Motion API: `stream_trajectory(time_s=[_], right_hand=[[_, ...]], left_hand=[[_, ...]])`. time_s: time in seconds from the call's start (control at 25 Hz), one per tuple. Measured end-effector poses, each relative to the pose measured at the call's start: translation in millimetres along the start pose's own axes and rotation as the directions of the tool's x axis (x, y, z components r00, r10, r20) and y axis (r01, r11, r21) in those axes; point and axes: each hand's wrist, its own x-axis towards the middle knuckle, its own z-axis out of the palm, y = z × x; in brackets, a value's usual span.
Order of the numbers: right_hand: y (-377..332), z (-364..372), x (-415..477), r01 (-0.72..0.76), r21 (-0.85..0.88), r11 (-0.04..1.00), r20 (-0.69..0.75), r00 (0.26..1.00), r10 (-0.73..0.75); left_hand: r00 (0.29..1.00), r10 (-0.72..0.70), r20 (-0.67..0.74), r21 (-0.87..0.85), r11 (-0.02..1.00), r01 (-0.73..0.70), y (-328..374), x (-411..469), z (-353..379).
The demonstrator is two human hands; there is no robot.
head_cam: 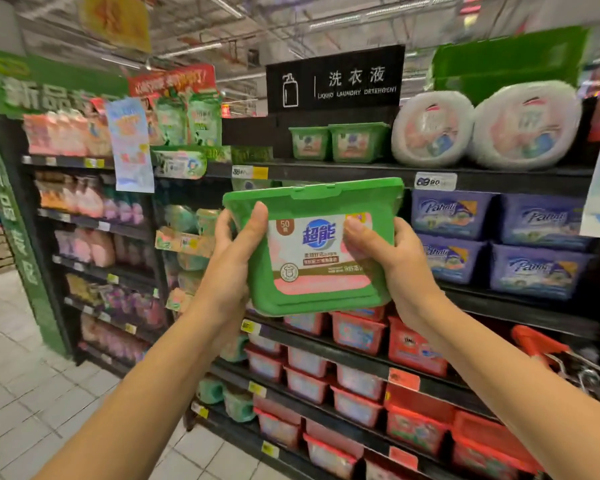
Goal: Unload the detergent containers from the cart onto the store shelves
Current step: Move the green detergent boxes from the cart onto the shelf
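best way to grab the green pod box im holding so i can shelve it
By its two end walls, one hand from each side. The left hand and right hand grip the green box this way, thumbs on the label face. It is wide and narrows below a jutting lid rim, so fingers likely hold firm just under that rim.

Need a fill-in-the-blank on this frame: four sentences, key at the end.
The left hand and right hand grip a ____ detergent box between them.
Its label shows the number ____ at the upper left.
Two matching boxes sit on the ____ shelf, left of the white tubs.
The black sign reads Liquid Laundry ____.
Missing words: green; 50; top; Detergent.
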Motion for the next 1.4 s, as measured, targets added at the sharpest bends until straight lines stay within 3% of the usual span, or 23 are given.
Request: stream_trajectory(time_s=[0.24,0.44,0.68,0.84,1.0,1.2,1.32,1.4], right_hand=[[41.1,60.2,101.7,0.09,-0.141,0.986,-0.096,0.99,-0.104],[64.9,101.4,194.0,0.174,-0.286,0.942,-0.153,0.962,-0.225],[67.3,108.3,321.8,0.257,-0.479,0.839,-0.073,0.941,-0.33],[82.6,98.2,411.7,0.242,-0.543,0.804,0.01,0.96,-0.281],[118.8,79.3,489.5,0.14,-0.547,0.825,0.02,0.988,-0.155],[150.7,68.1,552.9,0.079,-0.62,0.781,0.023,0.996,-0.082],[152.8,65.8,580.7,-0.042,-0.567,0.823,0.054,0.995,0.088],[156.9,63.3,596.0,-0.158,-0.611,0.776,0.016,0.977,0.211]], left_hand=[[0.99,0.025,0.137,0.007,1.0,-0.026,-10.3,132.5,-66.8],[0.967,0.026,0.254,0.137,0.989,-0.062,-1.9,245.8,-102.0],[0.935,0.097,0.34,0.264,0.945,-0.194,-0.1,384.9,-111.1],[0.922,0.049,0.383,0.352,0.915,-0.195,-19.0,477.5,-108.3],[0.944,-0.027,0.329,0.393,0.913,-0.111,-62.2,557.7,-103.8],[0.952,-0.08,0.294,0.404,0.914,-0.048,-109.4,628.6,-105.7],[0.89,-0.242,0.385,0.423,0.904,0.063,-116.3,661.6,-110.8],[0.879,-0.295,0.374,0.544,0.837,0.049,-121.3,674.3,-109.6]])
